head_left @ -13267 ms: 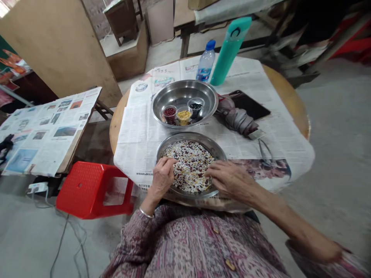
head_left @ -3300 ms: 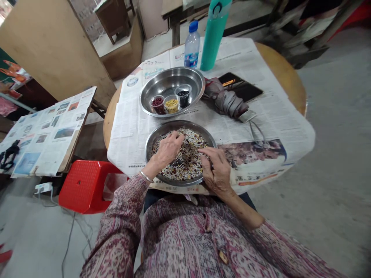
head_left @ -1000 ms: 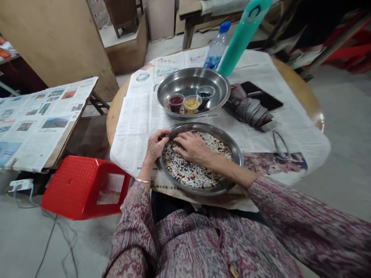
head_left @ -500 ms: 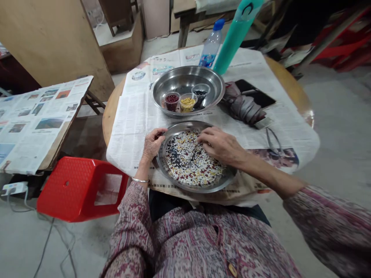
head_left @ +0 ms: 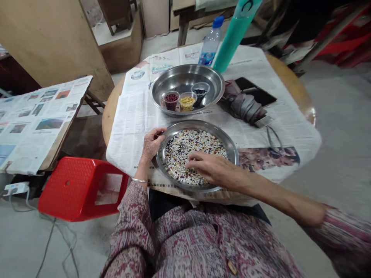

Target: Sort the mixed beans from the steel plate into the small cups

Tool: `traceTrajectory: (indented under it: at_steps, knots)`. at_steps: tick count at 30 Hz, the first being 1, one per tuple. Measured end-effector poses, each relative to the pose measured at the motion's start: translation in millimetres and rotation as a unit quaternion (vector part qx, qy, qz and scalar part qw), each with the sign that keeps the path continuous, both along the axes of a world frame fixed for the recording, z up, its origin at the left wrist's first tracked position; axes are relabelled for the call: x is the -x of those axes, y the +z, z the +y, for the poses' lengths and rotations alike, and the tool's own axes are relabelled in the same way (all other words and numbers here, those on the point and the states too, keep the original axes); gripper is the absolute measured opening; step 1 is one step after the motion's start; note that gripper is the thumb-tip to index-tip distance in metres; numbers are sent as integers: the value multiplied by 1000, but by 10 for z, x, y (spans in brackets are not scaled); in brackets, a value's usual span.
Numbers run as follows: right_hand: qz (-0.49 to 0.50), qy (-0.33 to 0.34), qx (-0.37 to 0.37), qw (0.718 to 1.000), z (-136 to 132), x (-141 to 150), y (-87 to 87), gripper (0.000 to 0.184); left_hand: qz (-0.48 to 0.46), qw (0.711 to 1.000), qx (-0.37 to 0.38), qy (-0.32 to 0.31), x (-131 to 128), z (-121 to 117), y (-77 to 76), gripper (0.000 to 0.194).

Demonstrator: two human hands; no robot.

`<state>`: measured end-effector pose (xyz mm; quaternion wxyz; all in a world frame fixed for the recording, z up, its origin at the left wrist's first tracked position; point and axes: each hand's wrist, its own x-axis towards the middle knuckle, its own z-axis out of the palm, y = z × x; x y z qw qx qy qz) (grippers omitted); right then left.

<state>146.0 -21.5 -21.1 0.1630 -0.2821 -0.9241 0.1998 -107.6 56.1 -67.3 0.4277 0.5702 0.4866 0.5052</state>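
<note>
Right hand has slid across the mixed beans.

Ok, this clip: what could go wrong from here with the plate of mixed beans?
The right hand working in the shallow steel plate could flick mixed beans onto the newspaper. The plate sits near the edge of the round wooden table, so pressure from the left hand might tip it.

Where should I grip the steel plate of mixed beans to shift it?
Pinch the raised rim of the steel plate on its far right side, coming from above and to the right. That stretch of rim is bare, while the left hand sits at the left rim and the right hand lies over the beans. The plate's shallow lip seems best held there.
</note>
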Motion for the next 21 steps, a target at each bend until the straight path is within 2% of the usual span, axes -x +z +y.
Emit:
traceTrajectory:
  at_steps: [3,7,11,15,18,21]
  knots:
    - [-6,21,30,999,-169,-103,61,26,-3,1000,-2,-1,-1,3,-11,27]
    - [-12,27,57,998,-187,-118,-77,28,-3,1000,-2,5,-1,2,-16,28]
    - [16,-76,-12,997,124,-110,-259,31,-1,1000,4,6,-1,6,-10,27]
    - [36,-189,-105,976,419,-146,-249,32,-9,1000,8,4,0,3,2,26]
    - [-17,-252,-117,960,438,-185,-182,31,-16,1000,8,2,0,-5,5,26]
    - [-77,-269,-85,956,328,-164,-159,31,-19,1000,-1,-1,0,-10,-1,26]
